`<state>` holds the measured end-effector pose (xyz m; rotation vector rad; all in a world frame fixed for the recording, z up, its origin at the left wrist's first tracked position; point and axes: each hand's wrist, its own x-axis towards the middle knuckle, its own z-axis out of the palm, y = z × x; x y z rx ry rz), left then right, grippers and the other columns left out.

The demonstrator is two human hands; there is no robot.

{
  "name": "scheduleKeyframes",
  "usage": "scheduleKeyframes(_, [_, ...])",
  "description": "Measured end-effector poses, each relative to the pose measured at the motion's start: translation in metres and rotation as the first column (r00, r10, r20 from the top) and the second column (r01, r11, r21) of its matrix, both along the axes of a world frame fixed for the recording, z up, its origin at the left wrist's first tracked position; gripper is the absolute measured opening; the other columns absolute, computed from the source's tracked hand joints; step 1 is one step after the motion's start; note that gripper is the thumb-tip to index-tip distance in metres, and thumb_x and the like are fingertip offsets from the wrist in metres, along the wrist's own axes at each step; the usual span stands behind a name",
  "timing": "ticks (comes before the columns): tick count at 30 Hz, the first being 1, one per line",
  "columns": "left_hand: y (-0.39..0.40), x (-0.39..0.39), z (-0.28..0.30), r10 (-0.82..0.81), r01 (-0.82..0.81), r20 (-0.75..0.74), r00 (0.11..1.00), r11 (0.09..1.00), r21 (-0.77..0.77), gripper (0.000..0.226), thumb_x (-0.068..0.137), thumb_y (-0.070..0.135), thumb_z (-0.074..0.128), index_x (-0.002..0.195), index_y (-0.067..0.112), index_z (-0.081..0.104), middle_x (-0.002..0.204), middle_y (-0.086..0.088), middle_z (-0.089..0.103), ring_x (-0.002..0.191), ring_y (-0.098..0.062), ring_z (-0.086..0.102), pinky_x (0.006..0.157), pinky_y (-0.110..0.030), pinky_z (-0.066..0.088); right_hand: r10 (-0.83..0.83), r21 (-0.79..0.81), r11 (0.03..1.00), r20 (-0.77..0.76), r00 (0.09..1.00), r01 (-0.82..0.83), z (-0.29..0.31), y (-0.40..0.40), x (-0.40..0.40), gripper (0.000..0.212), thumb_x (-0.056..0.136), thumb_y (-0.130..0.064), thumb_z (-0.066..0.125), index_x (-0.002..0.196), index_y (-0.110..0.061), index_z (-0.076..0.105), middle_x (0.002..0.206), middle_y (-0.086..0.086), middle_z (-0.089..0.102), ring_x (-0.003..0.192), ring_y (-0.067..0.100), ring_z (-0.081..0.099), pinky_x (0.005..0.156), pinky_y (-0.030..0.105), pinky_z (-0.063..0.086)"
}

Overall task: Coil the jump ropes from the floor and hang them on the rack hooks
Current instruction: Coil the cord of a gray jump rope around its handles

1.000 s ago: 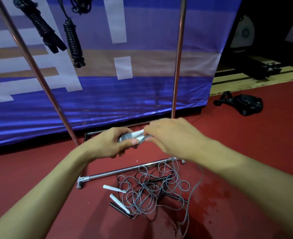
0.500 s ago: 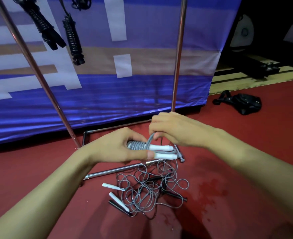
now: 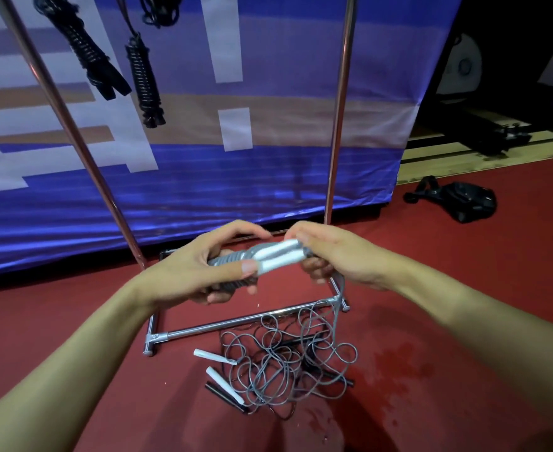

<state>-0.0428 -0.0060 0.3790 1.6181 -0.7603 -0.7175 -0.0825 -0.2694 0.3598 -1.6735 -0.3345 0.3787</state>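
I hold a grey jump rope (image 3: 270, 256) with white handles in front of me, its cord wound in tight turns around the handles. My left hand (image 3: 200, 272) grips the wound end. My right hand (image 3: 330, 252) pinches the cord at the handle tips, and a loose length of grey cord drops from it to the floor. A tangle of grey and black ropes (image 3: 288, 363) lies on the red floor below, with white handles (image 3: 214, 356) and a black handle at its left. Two coiled black ropes (image 3: 144, 79) hang from the rack at the upper left.
The metal rack has two upright poles (image 3: 337, 132) and a base bar (image 3: 236, 322) on the floor just beyond the tangle. A blue banner (image 3: 268, 177) hangs behind it. A black bag (image 3: 464, 200) lies on the floor at the right.
My right hand has carried the cord round the handles to the tips and now sits at their right end. Both hands and the bundle sit slightly higher than half a second ago.
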Motion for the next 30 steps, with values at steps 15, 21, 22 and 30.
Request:
scheduleKeyframes(15, [-0.013,0.01,-0.013,0.389,-0.391,-0.038,0.92,0.913,-0.114,0.026,0.094,0.038,0.07,0.108,0.016,0.068,0.087,-0.014,0.07,0.044,-0.013,0.041,0.041,-0.013,0.024,0.101,-0.519,0.779,0.658,0.746,0.352,-0.007,0.014,-0.009,0.008,0.102,-0.029,0.059,0.101,-0.021,0.06,0.083,-0.012,0.054,0.075,0.005,0.051,0.071,0.02,0.039])
scheduleKeyframes(21, [-0.022,0.006,-0.015,0.505,-0.526,0.244,0.828,0.85,0.027,0.019,0.096,0.03,0.072,0.107,0.016,0.065,0.068,0.006,0.07,0.047,-0.011,0.051,0.044,-0.021,0.033,-0.07,-0.539,0.755,0.501,0.863,0.374,0.001,0.016,-0.006,0.022,0.104,-0.027,0.056,0.1,-0.027,0.078,0.083,-0.008,0.059,0.075,0.004,0.057,0.077,0.026,0.044])
scheduleKeyframes(22, [-0.024,0.007,-0.016,0.501,-0.541,0.319,0.805,0.84,0.048,0.019,0.095,0.031,0.073,0.106,0.018,0.064,0.069,0.008,0.072,0.047,-0.01,0.052,0.044,-0.02,0.037,-0.088,-0.569,0.751,0.419,0.904,0.336,0.005,0.017,-0.007,0.025,0.106,-0.027,0.052,0.104,-0.027,0.077,0.076,-0.008,0.06,0.068,0.003,0.058,0.074,0.027,0.046])
scheduleKeyframes(30, [-0.04,0.013,-0.022,0.215,-0.503,0.653,0.727,0.813,0.292,0.035,0.087,0.052,0.076,0.103,0.03,0.054,0.076,0.007,0.073,0.052,-0.004,0.07,0.061,-0.018,0.047,0.021,-0.8,0.552,0.295,0.955,0.235,0.018,0.015,-0.013,0.02,0.104,-0.013,0.043,0.1,-0.022,0.06,0.083,-0.003,0.067,0.068,0.016,0.065,0.063,0.028,0.044])
